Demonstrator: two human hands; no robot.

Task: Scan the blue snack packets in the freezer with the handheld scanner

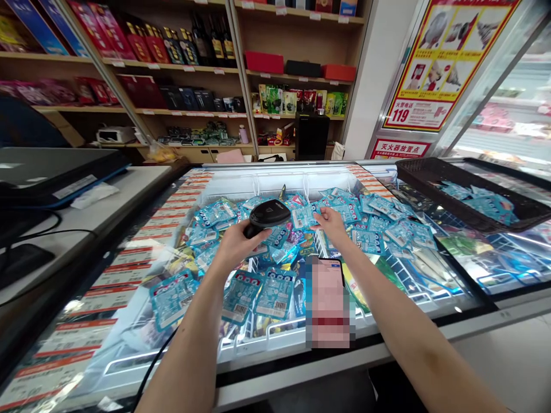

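My left hand (241,245) is wrapped round a black handheld barcode scanner (270,213), its head tilted toward the right. Just beside it, my right hand (331,225) pinches a small blue packet (305,217) by its right edge. The scanner's head and this packet are close together. Many similar blue packets lie spread over the glass top of a chest freezer, among them one blue packet with a barcode (275,293) near the front. Between my forearms rests a smartphone (330,304), its screen partly blurred out.
A dark woven basket (477,198) with more blue packets stands at the right. On the left counter (148,180) sits a black flat device (60,175). The scanner's cable (150,373) runs down past my left forearm. Shelves with boxes, bottles and bags line the back wall.
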